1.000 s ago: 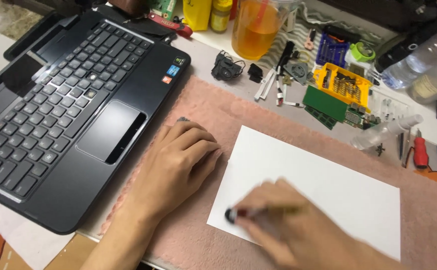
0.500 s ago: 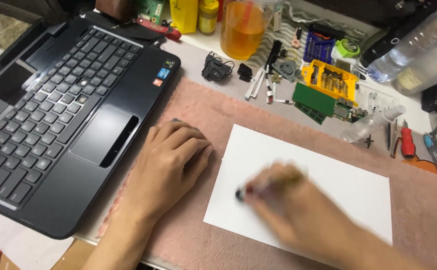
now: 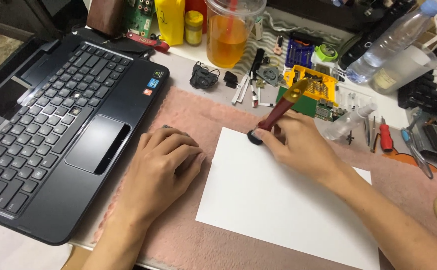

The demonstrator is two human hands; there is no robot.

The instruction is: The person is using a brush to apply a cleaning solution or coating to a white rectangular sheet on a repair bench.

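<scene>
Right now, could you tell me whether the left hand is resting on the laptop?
No, the left hand lies on the pink mat, beside the laptop.

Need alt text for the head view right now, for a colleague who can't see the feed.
The right hand holds a red-handled screwdriver with its tip on a small black part at the corner of a white sheet. The left hand rests on a pink mat beside an open black laptop.

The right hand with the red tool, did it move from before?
Yes. The right hand and its red-handled tool moved from the white paper's near-left part up to its top-left corner.
</scene>
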